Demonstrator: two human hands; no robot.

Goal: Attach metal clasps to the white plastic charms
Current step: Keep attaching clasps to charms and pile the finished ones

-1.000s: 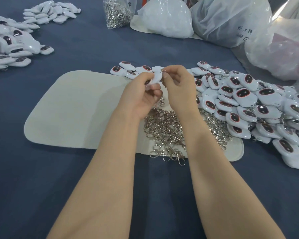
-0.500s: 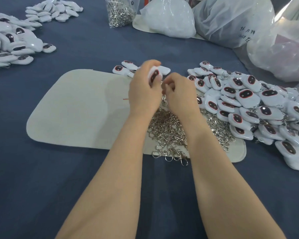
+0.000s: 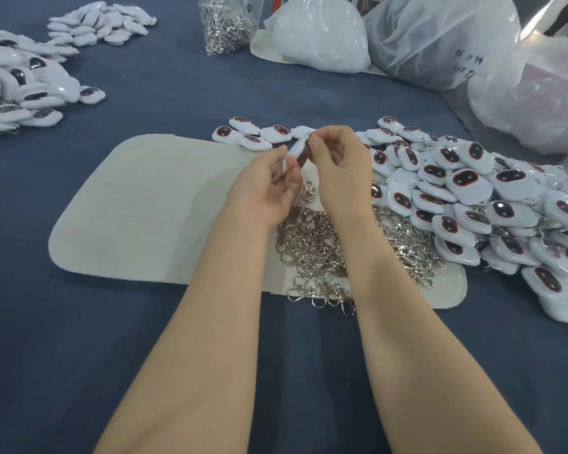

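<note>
Pinching charm (image 3: 295,153), left hand (image 3: 267,191), right hand (image 3: 340,167)

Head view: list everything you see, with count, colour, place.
held charm: one, white, dark face, between both hands
right charm pile: many, white, dark faces, right of mat
charm group: about four, white, mat's far edge
left charm piles: two, white, far left
loose clasps: many, silver, on mat
clasp bag: one, clear, back centre
plastic bags: several, whitish, back right
mat: one, cream, table centre
tablecloth: one, dark blue, underneath
left hand: holds held charm
right hand: pinches its top end
</note>
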